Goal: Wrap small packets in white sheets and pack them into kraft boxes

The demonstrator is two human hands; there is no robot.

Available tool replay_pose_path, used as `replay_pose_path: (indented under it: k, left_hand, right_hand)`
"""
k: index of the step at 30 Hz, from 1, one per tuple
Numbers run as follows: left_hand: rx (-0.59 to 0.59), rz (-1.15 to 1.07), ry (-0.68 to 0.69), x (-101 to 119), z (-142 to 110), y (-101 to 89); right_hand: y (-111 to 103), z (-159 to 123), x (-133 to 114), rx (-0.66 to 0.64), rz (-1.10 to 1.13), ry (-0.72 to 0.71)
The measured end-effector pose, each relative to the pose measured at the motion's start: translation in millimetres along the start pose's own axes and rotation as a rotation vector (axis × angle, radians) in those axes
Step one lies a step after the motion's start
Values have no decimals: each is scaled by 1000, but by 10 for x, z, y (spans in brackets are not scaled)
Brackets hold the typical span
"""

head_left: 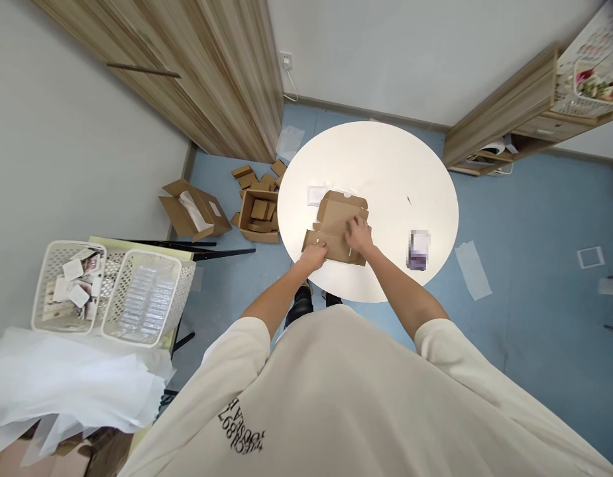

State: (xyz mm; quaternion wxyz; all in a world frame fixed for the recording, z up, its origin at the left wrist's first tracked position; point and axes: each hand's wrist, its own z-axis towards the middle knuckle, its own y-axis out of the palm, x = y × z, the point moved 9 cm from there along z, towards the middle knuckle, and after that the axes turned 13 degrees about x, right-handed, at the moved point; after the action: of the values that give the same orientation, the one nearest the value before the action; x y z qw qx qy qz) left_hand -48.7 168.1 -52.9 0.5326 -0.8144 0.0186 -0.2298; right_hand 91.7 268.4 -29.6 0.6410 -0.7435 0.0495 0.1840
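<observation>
A flat, partly folded brown cardboard box (336,215) lies unfolded on the round white table (395,159), its flaps spread. At its near left corner, my left hand (315,256) has its fingers closed on the edge of a flap. My right hand (359,235) reaches over the right side, with bent fingers gripping the cardboard near the fold; its fingertips are partly hidden. Just behind the box's left side lies a flat white packet (316,195). To the right are a small dark item (409,200), too small to name, and a blurred white and purple object (418,250).
Left of the table, an open carton (259,235) holds small brown boxes, with several more around it. Another open carton (197,211) stands beside it. White baskets (141,298) and white sheets (72,377) occupy the side table. A cabinet (211,79) and shelf unit (509,109) line the walls.
</observation>
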Motion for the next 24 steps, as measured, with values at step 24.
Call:
replay_pose_path:
  k: [24]
  left_hand:
    - [54,-158,-191,-75,-97,-131]
  right_hand:
    - [-189,-129,321,157,248,234]
